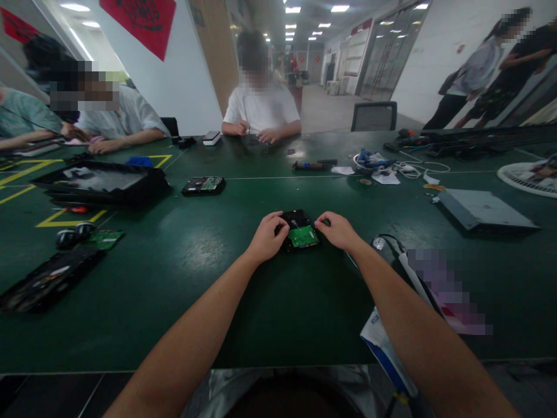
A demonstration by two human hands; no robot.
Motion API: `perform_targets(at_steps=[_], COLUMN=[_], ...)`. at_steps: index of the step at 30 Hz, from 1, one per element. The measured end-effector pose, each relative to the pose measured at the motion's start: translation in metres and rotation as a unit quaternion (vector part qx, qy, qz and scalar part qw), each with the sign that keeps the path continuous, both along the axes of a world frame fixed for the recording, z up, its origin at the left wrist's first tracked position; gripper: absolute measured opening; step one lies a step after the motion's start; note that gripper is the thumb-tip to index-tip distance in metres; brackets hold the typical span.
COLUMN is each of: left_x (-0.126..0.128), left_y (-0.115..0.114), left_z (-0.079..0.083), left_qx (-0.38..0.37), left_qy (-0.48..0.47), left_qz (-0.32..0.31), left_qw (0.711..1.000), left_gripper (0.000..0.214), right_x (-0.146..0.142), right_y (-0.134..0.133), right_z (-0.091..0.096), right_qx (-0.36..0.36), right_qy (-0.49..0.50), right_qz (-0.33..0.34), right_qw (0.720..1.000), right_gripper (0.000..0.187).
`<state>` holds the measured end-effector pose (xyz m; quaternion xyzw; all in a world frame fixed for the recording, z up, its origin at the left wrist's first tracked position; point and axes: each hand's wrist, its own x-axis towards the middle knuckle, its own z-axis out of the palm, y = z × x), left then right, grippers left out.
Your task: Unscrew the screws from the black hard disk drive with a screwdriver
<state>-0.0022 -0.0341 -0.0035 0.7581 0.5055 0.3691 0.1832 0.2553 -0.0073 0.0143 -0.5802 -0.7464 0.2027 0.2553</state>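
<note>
A black hard drive [298, 230] with a green circuit board facing up lies on the dark green table [217, 278] straight ahead of me. My left hand [268, 235] grips its left edge with curled fingers. My right hand [337, 229] holds its right edge, fingers bent onto the drive's side. Both forearms stretch out over the table from the near edge.
Another hard drive [203, 186] lies further back left, beside a black tray [102, 183]. Loose boards and parts [102, 238] sit at left. A grey flat box [485, 210], cables and tools [374, 162] lie at right. A lanyard badge [391, 325] rests by my right arm. Other people sit across the table.
</note>
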Motion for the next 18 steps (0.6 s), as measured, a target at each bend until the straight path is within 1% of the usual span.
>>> perform_targets(at_steps=[10,18], left_x=[0.0016,0.0003], left_y=[-0.0018,-0.0027], left_z=[-0.0001,0.0004], left_qx=[-0.011,0.007], left_qy=[0.018,0.01], left_qz=[0.002,-0.005], left_qw=[1.0,1.0], left_gripper=[0.008,0.01], right_x=[-0.0003,-0.001], right_y=[-0.0005,-0.0032], right_z=[0.0008,0.0045], right_qx=[-0.004,-0.006], right_qy=[0.005,0.013], right_qz=[0.007,-0.001], right_qw=[1.0,1.0], right_gripper=[0.015,0.015])
